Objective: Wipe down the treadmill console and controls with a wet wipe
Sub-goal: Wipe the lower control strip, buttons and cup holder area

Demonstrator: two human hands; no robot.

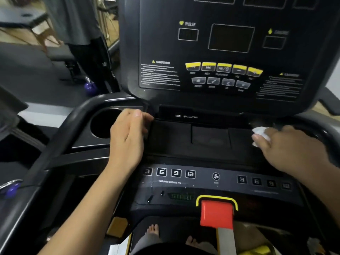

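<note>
The black treadmill console [220, 43] rises ahead, with dark displays and a row of yellow buttons [223, 68]. Below it lies a recessed black tray [193, 138], then a control strip of numbered keys [175, 173] and a fan key. My right hand [288, 146] grips a crumpled white wet wipe [261, 133] and holds it at the tray's right end. My left hand [128, 137] rests on the tray's left edge beside the round cup holder [103, 124], fingers loosely curled, holding nothing.
A red safety stop key [217, 214] with a yellow surround sits at the console's near edge. A curved black handrail [60, 129] runs up the left side. My bare feet show on the belt below. A purple kettlebell [90, 87] stands on the gym floor at left.
</note>
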